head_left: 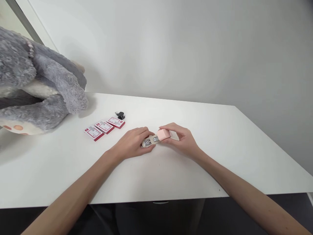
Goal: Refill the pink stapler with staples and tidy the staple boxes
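A small pink stapler (163, 135) lies opened near the middle of the white table (220, 147), its metal base (149, 142) stretched out to the left. My left hand (133, 142) rests on the table with fingers curled round the metal base end. My right hand (179, 138) grips the pink top part between thumb and fingers. Both hands meet over the stapler.
Three red-and-white staple boxes (104, 127) lie in a row to the left, with a small black binder clip (120, 115) just behind them. A large grey plush toy (36, 88) fills the table's far left. A white wall stands behind.
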Tool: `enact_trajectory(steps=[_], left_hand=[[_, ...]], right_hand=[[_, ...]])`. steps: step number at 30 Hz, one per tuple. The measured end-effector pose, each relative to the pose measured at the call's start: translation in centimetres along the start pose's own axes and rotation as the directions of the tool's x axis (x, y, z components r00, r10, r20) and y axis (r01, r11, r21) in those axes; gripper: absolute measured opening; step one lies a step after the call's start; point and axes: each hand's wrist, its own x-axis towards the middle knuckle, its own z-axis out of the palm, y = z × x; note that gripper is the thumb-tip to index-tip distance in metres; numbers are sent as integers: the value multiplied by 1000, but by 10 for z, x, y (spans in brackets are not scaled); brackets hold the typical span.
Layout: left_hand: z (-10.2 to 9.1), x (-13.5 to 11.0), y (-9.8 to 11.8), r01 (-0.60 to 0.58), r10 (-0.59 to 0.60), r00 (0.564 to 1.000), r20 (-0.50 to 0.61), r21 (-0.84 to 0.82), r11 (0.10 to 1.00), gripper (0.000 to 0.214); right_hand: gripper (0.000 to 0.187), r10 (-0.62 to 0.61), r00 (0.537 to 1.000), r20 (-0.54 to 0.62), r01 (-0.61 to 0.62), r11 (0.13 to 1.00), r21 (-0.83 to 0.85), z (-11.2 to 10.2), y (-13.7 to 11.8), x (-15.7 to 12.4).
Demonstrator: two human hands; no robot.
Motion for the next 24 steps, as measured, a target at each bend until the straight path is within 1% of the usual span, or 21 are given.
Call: enact_trajectory(steps=[5, 9, 14, 20, 24], left_hand=[[2, 1, 0, -16, 16, 1000, 4, 4, 1000, 21], [2, 1, 1, -11, 11, 1000, -2, 1, 1000, 20], [2, 1, 2, -13, 13, 1000, -8, 7, 1000, 20], [3, 1, 0, -32, 32, 999, -25, 3, 999, 19], [3, 1, 0, -36, 37, 998, -42, 24, 999, 18]], right_hand=[[30, -105, 994, 19, 106, 992, -66, 4, -2, 0], [29, -109, 994, 30, 112, 987, -118, 4, 0, 0], [30, -147, 988, 35, 151, 974, -167, 5, 1, -1], [33, -137, 986, 89, 153, 968, -200, 5, 4, -2], [30, -151, 986, 76, 165, 959, -229, 5, 7, -2]])
